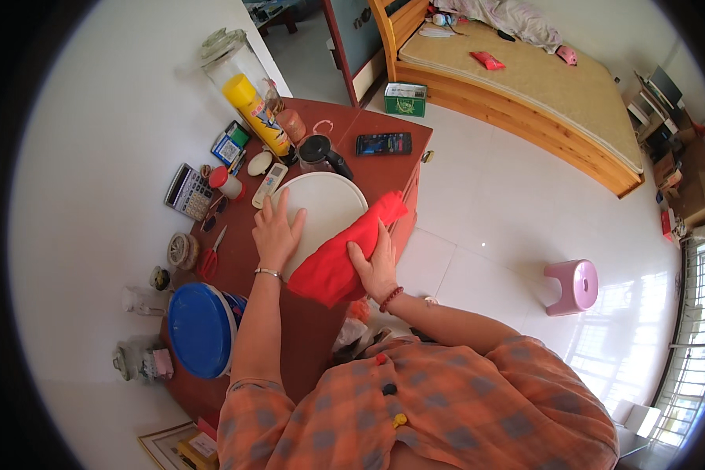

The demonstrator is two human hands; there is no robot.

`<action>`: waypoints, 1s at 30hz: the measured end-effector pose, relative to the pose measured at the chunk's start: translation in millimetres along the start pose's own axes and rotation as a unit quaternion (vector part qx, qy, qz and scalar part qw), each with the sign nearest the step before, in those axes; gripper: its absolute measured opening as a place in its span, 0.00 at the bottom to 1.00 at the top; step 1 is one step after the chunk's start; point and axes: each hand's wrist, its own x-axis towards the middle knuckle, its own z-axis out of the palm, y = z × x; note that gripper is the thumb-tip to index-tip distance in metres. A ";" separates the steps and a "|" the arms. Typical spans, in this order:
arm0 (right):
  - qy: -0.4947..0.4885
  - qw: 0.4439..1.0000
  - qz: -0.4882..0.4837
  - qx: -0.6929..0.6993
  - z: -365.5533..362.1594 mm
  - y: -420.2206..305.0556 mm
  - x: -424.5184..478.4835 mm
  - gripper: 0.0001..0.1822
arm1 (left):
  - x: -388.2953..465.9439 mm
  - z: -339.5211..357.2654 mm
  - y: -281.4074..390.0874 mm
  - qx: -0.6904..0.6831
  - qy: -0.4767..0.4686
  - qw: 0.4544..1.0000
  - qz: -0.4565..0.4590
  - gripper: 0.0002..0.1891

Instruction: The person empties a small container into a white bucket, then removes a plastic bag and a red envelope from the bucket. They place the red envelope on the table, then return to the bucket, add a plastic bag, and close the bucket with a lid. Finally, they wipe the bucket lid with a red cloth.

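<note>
My left hand (pixel 275 235) lies with spread fingers on the left part of a round white tray or lid (pixel 332 202), which rests on a red-brown table (pixel 305 329). In my right hand (pixel 378 267) is a folded bright red cloth (pixel 329 270), gripped between thumb and fingers. The cloth slants across the white disc's near right side and covers that part of the rim. Just beyond the disc stands a glass jug with a black lid and handle (pixel 323 154). A white remote control (pixel 270 185) touches or nearly touches the disc's far left edge.
Along the wall side are a yellow spray can (pixel 258 114), a calculator (pixel 189 192), red-handled scissors (pixel 210 258) and a blue-lidded bucket (pixel 202 330). A phone (pixel 383 144) lies near the table's far right corner. A pink stool (pixel 573 288) stands on the tiled floor.
</note>
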 end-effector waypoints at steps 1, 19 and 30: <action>0.010 1.000 -0.018 -0.004 3.0 3.0 -1.2 0.45 | 0.5 -2.3 1.5 0.009 -0.020 1.000 -0.015 0.34; -0.134 0.990 0.031 0.011 5.9 -4.2 65.0 0.40 | -47.8 -13.0 -22.4 0.039 0.060 0.997 0.018 0.30; -0.077 0.997 -0.029 -0.011 11.5 9.0 18.2 0.43 | -53.5 -12.7 -11.3 0.025 0.038 0.996 -0.081 0.29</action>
